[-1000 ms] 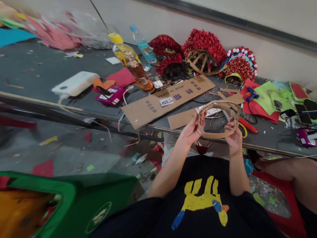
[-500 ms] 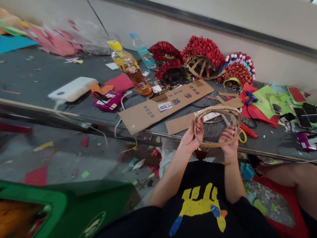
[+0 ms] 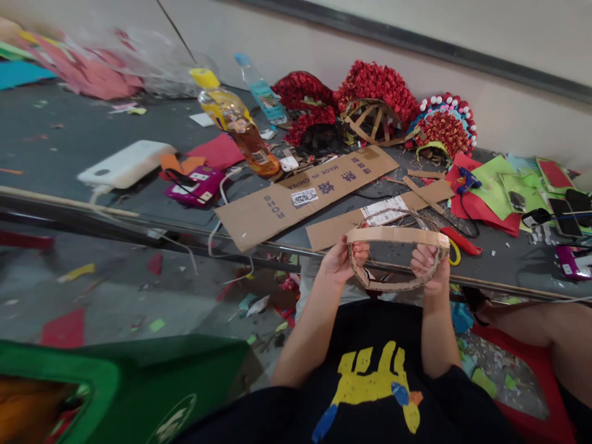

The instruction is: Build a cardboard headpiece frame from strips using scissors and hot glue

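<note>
A cardboard ring (image 3: 398, 235) is held up between both hands, seen against the near edge of the desk (image 3: 259, 262). At its nine o'clock side it is gripped by the left hand (image 3: 337, 262), the fingers (image 3: 359, 250) pinching the band. At three o'clock it is held by the right hand (image 3: 433, 271), whose fingers are curled in around the band. The ring is tilted, so that a broad, smooth stretch of cardboard is shown across its twelve o'clock side.

Beyond it, at eleven o'clock, a labelled cardboard strip (image 3: 328, 233) is laid flat, and at ten o'clock a longer printed cardboard piece (image 3: 259, 216). Near the right hand, at three o'clock, a red-handled tool (image 3: 467, 243) is seen. At two o'clock a blue glue gun (image 3: 470, 179) is rested on red paper (image 3: 494, 213). At twelve o'clock, red ruffled headpieces (image 3: 374, 86) are set against the wall (image 3: 296, 37).
</note>
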The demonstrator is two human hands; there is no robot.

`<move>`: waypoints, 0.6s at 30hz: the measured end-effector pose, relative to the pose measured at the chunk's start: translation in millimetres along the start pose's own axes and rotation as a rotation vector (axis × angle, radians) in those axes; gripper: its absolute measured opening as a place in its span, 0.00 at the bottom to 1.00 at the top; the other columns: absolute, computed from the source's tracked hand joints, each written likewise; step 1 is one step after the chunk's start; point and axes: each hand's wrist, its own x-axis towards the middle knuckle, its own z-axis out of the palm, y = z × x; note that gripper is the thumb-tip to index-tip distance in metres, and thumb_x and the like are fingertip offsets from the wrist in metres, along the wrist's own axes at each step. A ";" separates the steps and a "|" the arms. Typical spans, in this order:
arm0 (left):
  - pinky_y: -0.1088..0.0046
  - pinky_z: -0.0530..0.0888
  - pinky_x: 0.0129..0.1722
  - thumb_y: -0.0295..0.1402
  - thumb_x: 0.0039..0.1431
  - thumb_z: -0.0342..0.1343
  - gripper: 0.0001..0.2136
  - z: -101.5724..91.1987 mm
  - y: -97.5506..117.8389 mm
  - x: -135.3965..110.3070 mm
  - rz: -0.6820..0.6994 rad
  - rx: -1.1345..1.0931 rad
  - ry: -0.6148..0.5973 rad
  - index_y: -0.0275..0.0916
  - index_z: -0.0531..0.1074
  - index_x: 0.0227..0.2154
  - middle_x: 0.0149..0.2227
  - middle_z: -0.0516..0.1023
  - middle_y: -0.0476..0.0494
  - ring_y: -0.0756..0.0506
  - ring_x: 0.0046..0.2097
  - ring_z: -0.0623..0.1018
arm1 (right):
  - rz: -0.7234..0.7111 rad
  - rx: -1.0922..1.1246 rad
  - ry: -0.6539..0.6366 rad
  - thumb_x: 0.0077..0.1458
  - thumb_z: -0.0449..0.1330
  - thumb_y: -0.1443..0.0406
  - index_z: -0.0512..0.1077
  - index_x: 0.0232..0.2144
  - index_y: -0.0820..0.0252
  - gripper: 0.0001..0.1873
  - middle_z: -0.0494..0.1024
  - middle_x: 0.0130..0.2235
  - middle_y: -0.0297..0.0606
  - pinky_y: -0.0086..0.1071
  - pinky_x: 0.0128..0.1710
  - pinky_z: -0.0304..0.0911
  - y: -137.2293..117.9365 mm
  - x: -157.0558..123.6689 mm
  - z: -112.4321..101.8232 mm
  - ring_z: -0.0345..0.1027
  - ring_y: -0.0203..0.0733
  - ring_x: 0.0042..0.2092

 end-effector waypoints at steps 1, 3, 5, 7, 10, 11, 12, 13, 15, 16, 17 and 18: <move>0.86 0.63 0.18 0.43 0.67 0.44 0.20 -0.6 0.7 0.2 -0.009 0.002 0.001 0.36 0.70 0.24 0.19 0.59 0.51 0.57 0.19 0.62 | 0.005 -0.004 0.007 0.34 0.73 0.52 0.63 0.19 0.55 0.23 0.45 0.19 0.23 0.23 0.15 0.42 -0.4 -0.2 -0.5 0.33 0.30 0.21; 0.86 0.64 0.19 0.41 0.66 0.45 0.19 -0.2 0.8 0.0 -0.017 0.012 -0.006 0.36 0.70 0.24 0.19 0.59 0.51 0.56 0.20 0.63 | 0.013 -0.001 0.005 0.34 0.73 0.53 0.64 0.20 0.55 0.22 0.46 0.20 0.23 0.22 0.15 0.43 -1.1 -0.2 -2.0 0.33 0.30 0.21; 0.85 0.65 0.19 0.40 0.66 0.48 0.17 2.0 -0.4 -0.9 -0.011 0.016 -0.020 0.36 0.69 0.24 0.20 0.61 0.51 0.56 0.21 0.64 | 0.015 0.022 -0.013 0.36 0.73 0.54 0.65 0.22 0.55 0.21 0.47 0.20 0.24 0.21 0.15 0.44 -1.5 0.4 -4.0 0.35 0.30 0.21; 0.86 0.66 0.20 0.37 0.66 0.48 0.16 5.2 -1.8 -2.4 -0.015 -0.014 -0.027 0.35 0.69 0.23 0.21 0.62 0.50 0.57 0.22 0.65 | 0.010 0.065 -0.031 0.38 0.72 0.55 0.66 0.24 0.54 0.19 0.48 0.21 0.24 0.21 0.15 0.46 -1.6 1.4 -6.0 0.36 0.29 0.21; 0.88 0.67 0.21 0.34 0.68 0.43 0.19 10.4 -3.0 -4.9 -0.040 -0.112 -0.017 0.35 0.67 0.22 0.21 0.64 0.49 0.58 0.21 0.67 | 0.012 0.125 -0.042 0.39 0.72 0.56 0.66 0.26 0.53 0.18 0.48 0.22 0.24 0.19 0.15 0.47 -0.8 2.3 -8.7 0.38 0.29 0.21; 0.89 0.68 0.21 0.33 0.69 0.41 0.20 11.8 -3.1 -5.7 -0.055 -0.145 -0.011 0.35 0.66 0.22 0.21 0.65 0.49 0.58 0.21 0.67 | 0.015 0.141 -0.041 0.39 0.72 0.57 0.66 0.26 0.53 0.18 0.49 0.22 0.24 0.19 0.15 0.47 -0.3 2.2 -9.3 0.39 0.28 0.21; 0.90 0.68 0.21 0.32 0.69 0.39 0.20 12.9 -3.2 -6.3 -0.069 -0.173 -0.008 0.35 0.66 0.21 0.21 0.66 0.49 0.58 0.21 0.68 | 0.019 0.158 -0.038 0.38 0.73 0.58 0.66 0.26 0.53 0.19 0.49 0.22 0.23 0.19 0.15 0.48 0.2 1.8 -9.9 0.39 0.28 0.21; 0.90 0.69 0.22 0.32 0.69 0.39 0.20 13.7 -3.3 -6.9 -0.081 -0.190 -0.008 0.34 0.66 0.22 0.21 0.67 0.49 0.58 0.21 0.69 | 0.023 0.177 -0.030 0.38 0.73 0.58 0.66 0.26 0.53 0.19 0.50 0.22 0.23 0.19 0.15 0.49 0.8 1.2 -10.3 0.40 0.28 0.20; 0.90 0.70 0.22 0.31 0.69 0.40 0.19 14.6 -3.8 -8.0 -0.086 -0.196 -0.013 0.34 0.67 0.22 0.21 0.68 0.49 0.58 0.21 0.70 | 0.025 0.218 -0.004 0.37 0.73 0.60 0.67 0.27 0.53 0.19 0.53 0.21 0.23 0.18 0.15 0.51 1.4 -0.3 -10.8 0.42 0.27 0.20; 0.90 0.70 0.22 0.30 0.68 0.42 0.18 14.8 -4.2 -8.4 -0.077 -0.187 -0.015 0.33 0.67 0.22 0.21 0.69 0.49 0.58 0.22 0.71 | 0.026 0.236 0.011 0.36 0.73 0.60 0.67 0.27 0.53 0.19 0.55 0.22 0.23 0.18 0.15 0.52 1.2 -0.7 -10.9 0.44 0.27 0.20; 0.90 0.70 0.22 0.29 0.68 0.43 0.17 15.1 -4.9 -8.6 -0.064 -0.171 -0.018 0.33 0.68 0.22 0.21 0.70 0.49 0.58 0.22 0.72 | 0.028 0.249 0.027 0.37 0.73 0.61 0.67 0.27 0.53 0.18 0.57 0.22 0.23 0.18 0.15 0.53 0.6 -0.3 -10.9 0.45 0.26 0.20; 0.90 0.71 0.22 0.28 0.67 0.46 0.16 15.5 -5.8 -8.6 -0.050 -0.145 -0.024 0.33 0.68 0.22 0.21 0.71 0.49 0.58 0.22 0.72 | 0.033 0.254 0.046 0.38 0.72 0.61 0.68 0.28 0.53 0.17 0.58 0.22 0.23 0.18 0.15 0.54 -0.4 1.0 -10.9 0.47 0.26 0.20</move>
